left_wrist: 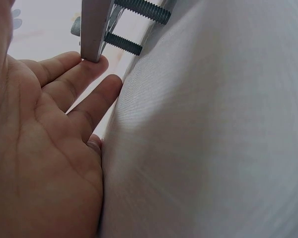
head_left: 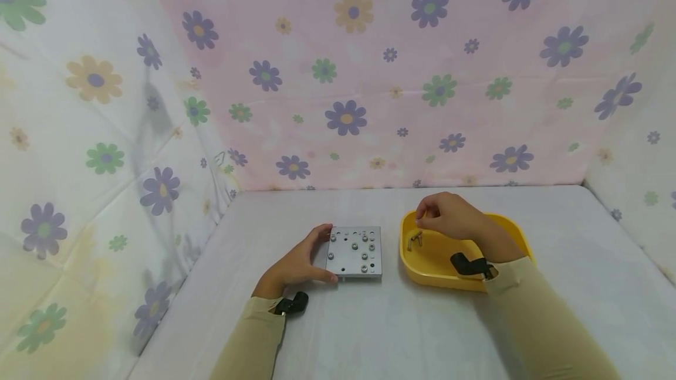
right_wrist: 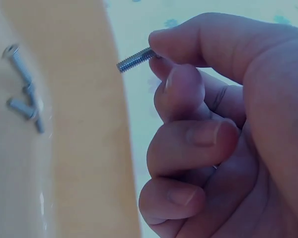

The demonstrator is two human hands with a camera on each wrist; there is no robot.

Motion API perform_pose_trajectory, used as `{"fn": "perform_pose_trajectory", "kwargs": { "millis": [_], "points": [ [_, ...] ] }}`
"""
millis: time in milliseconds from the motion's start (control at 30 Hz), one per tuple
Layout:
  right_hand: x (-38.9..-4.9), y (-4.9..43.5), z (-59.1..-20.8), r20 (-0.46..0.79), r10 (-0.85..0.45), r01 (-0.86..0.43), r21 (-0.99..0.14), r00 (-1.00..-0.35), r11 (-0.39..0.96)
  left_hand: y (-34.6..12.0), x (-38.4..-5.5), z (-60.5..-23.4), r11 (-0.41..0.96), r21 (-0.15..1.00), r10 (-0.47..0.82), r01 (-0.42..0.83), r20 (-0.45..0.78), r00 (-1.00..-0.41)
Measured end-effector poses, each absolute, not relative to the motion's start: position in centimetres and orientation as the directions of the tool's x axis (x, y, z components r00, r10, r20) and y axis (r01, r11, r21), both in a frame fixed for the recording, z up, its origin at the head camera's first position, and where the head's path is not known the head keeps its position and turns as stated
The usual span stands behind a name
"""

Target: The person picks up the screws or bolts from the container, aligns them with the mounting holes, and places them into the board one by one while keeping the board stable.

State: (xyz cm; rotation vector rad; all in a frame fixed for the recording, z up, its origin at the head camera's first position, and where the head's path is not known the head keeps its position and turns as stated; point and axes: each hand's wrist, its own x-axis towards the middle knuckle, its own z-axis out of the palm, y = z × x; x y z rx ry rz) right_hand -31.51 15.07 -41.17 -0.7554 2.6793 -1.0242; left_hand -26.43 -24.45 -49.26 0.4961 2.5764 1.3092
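Note:
My left hand (head_left: 298, 263) holds a square silver metal plate (head_left: 344, 258) at its left side, thumb at the near corner and fingers at the far one. Several socket-head screws stand in the plate's holes, and threaded shanks (left_wrist: 123, 43) stick out below it in the left wrist view. Over the left part of a yellow tray (head_left: 438, 280), my right hand (head_left: 451, 216) pinches a small screw (right_wrist: 135, 60) between thumb and index finger. Its threaded end points out; its head is hidden by the fingers. Loose screws (right_wrist: 22, 69) lie inside the tray.
A white cloth covers the table (head_left: 338, 327). The tray stands to the right of the plate, with a gap between them. Flower-print cloth (head_left: 369, 75) hangs behind and at both sides. Small black wrist cameras (head_left: 292, 304) sit at both cuffs.

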Motion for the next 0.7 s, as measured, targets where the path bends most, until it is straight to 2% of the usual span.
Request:
{"fn": "perform_pose_trajectory", "kwargs": {
  "millis": [700],
  "points": [
    [-29.7,12.8,-41.0,0.069,-0.406,-0.302,-0.782,-0.911,0.546,-24.3,-26.4,-49.1,0.560,0.805,0.381,0.198,-0.038,-0.924]
  ]
}}
